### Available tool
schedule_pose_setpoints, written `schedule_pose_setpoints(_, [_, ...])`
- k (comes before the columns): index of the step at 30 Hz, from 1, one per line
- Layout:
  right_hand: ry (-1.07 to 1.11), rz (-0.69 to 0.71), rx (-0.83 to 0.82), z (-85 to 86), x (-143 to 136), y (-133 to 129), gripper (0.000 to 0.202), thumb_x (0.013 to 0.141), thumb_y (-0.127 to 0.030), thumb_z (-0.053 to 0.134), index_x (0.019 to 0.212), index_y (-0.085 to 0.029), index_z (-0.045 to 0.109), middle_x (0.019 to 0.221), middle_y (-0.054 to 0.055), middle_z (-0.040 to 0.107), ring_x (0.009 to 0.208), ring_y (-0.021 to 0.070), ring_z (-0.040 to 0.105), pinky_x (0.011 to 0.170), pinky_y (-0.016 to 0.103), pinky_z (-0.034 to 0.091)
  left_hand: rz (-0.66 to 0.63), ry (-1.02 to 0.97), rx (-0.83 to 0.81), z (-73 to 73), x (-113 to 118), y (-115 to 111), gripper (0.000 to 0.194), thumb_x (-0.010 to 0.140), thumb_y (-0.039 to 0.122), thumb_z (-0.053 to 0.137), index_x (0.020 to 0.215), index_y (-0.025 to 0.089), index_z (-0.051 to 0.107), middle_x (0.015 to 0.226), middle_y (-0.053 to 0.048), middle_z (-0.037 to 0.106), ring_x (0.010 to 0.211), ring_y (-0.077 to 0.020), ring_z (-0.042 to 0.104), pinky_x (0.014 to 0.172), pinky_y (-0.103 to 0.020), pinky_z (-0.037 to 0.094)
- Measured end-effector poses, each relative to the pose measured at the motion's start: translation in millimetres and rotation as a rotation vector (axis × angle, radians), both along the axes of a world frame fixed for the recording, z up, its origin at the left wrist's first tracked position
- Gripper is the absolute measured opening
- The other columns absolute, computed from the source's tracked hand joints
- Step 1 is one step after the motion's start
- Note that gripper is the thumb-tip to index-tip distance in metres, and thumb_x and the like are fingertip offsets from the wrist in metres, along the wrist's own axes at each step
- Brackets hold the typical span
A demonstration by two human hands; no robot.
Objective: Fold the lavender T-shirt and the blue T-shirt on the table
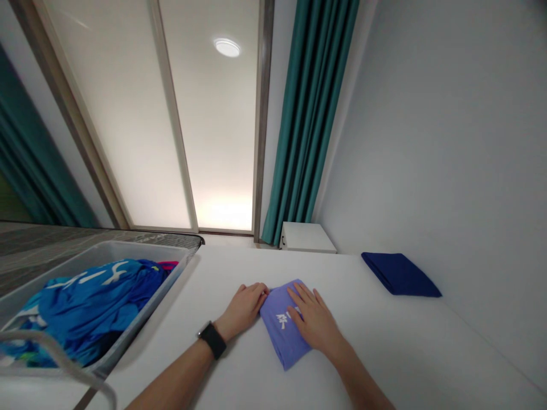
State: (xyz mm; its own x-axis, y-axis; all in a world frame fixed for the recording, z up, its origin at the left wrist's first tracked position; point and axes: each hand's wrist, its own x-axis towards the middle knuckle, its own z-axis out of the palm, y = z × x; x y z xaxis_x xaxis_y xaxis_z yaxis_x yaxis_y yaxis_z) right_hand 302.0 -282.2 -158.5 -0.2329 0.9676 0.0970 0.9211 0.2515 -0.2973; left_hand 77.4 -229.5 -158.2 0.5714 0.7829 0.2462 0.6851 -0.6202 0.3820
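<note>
A folded purple garment [280, 336] with white printed characters lies on the white table [239, 381], turned at a slant. My right hand [314, 319] rests flat on its upper right part, fingers spread, covering some of the print. At the garment's upper left edge is my left hand [244, 310], its fingers curled together with the tips at the cloth. Whatever those fingertips pinch is mostly hidden. A dark smartwatch [212, 340] sits on the left wrist.
On the left stands a pale plastic bin [145, 310] heaped with blue clothes [98, 296]. A folded navy garment [401, 275] lies at the far right by the wall [444, 142]. Beyond the table are a small white cabinet [307, 236], green curtains [316, 114] and frosted sliding doors [213, 131].
</note>
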Motion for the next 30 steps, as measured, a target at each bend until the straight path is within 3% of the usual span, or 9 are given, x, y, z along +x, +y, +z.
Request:
schedule_pose_setpoints(5, [0.167,0.007,-0.074,-10.5,22,3,0.058,0.099,-0.042,0.023,0.149,-0.015,0.033,0.159,0.007,0.022,0.145,0.0188,0.020,0.120,0.040,0.016,0.090,0.014,0.038,1.7,-10,10,0.027,0.099,0.021,0.032,0.102,0.022,0.058,0.104,-0.005,0.067,0.097,-0.0198,0.061,0.085,-0.036,0.041])
schedule_pose_setpoints(10, [0.330,-0.128,-0.069,-35.5,-2,5,0.061,0.098,-0.036,0.024,0.151,-0.007,0.026,0.161,0.010,0.009,0.148,0.0189,0.007,0.121,0.037,0.011,0.212,0.006,0.154,18.8,-11,4,0.029,0.095,0.020,0.038,0.114,0.019,0.060,0.110,-0.009,0.065,0.105,-0.0232,0.058,0.091,-0.040,0.043])
schedule_pose_setpoints(14, [0.572,-0.102,-0.101,-41.3,-24,5,0.064,0.097,-0.042,0.029,0.152,-0.011,0.023,0.161,0.007,0.006,0.148,0.0183,0.002,0.121,0.039,0.008,0.129,0.081,0.204,25.9,10,-21,0.039,0.096,0.034,0.042,0.132,0.020,0.052,0.133,-0.010,0.057,0.123,-0.0254,0.049,0.105,-0.042,0.037])
schedule_pose_setpoints(18, [0.852,-0.178,-0.158,-34.2,-20,6,0.069,0.096,-0.057,0.025,0.153,-0.018,0.022,0.160,0.004,0.017,0.147,0.0177,0.012,0.120,0.041,0.013,0.047,0.155,0.197,15.5,23,-36,0.054,0.096,0.050,0.040,0.142,0.023,0.044,0.149,-0.011,0.044,0.137,-0.0300,0.037,0.114,-0.052,0.024])
schedule_pose_setpoints(24, [1.264,-0.204,-0.235,-30.4,-15,12,0.080,0.091,-0.069,0.026,0.151,-0.016,0.028,0.157,0.006,0.025,0.144,0.0200,0.023,0.117,0.041,0.024,0.017,0.178,0.132,4.7,18,-31,0.065,0.093,0.063,0.039,0.147,0.027,0.039,0.153,-0.011,0.037,0.141,-0.0352,0.030,0.113,-0.062,0.015])
schedule_pose_setpoints(27, [1.392,-0.190,-0.287,-29.0,-16,13,0.078,0.091,-0.068,0.028,0.150,-0.016,0.032,0.155,0.007,0.029,0.143,0.0203,0.027,0.117,0.041,0.026,-0.037,0.198,0.116,8.9,12,-25,0.070,0.090,0.067,0.040,0.149,0.028,0.035,0.154,-0.011,0.034,0.141,-0.0361,0.028,0.113,-0.063,0.014])
schedule_pose_setpoints(30, [1.450,-0.196,-0.278,-28.9,-13,14,0.074,0.094,-0.063,0.024,0.151,-0.017,0.027,0.156,0.007,0.026,0.143,0.0176,0.026,0.117,0.040,0.026,-0.151,0.226,0.107,16.5,-3,-13,0.062,0.095,0.061,0.036,0.149,0.030,0.034,0.154,-0.008,0.036,0.142,-0.0304,0.030,0.115,-0.056,0.016])
